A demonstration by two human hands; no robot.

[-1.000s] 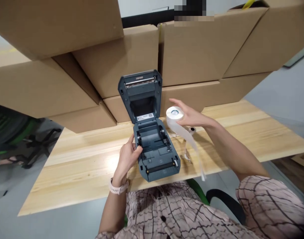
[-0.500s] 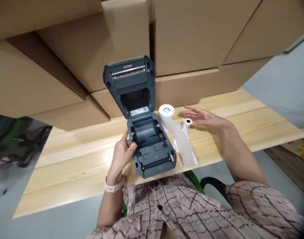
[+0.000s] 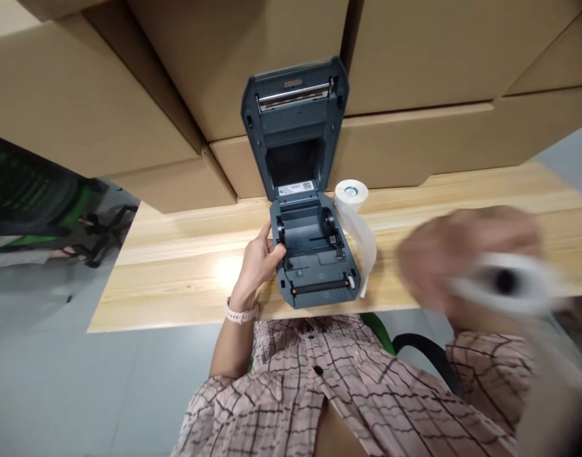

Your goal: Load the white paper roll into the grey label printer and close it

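Note:
A dark grey label printer (image 3: pixel 319 260) stands on the table with its lid (image 3: pixel 295 136) swung up. My left hand (image 3: pixel 261 261) grips the left side of its base, thumb over the edge. The roll bay inside the printer holds no roll. On the right, my right hand (image 3: pixel 455 244) is raised towards the camera and smeared by motion. It is closed on a small white paper roll (image 3: pixel 533 287) with a black core opening, and a blurred paper strip trails down from that roll. Beside the printer stands a larger white label roll (image 3: pixel 351 190), its loose strip (image 3: pixel 367 244) curling forward.
Large cardboard boxes (image 3: pixel 395 152) line the back of the wooden table (image 3: pixel 176 279). The table's front edge runs close to my body. A dark chair armrest (image 3: pixel 424 355) shows at the right, and dark equipment (image 3: pixel 38 197) lies beyond the table on the left.
My right hand has picked up the small paper roll from the table and moved right and up with it. My left hand stays on the printer, and the view has shifted.

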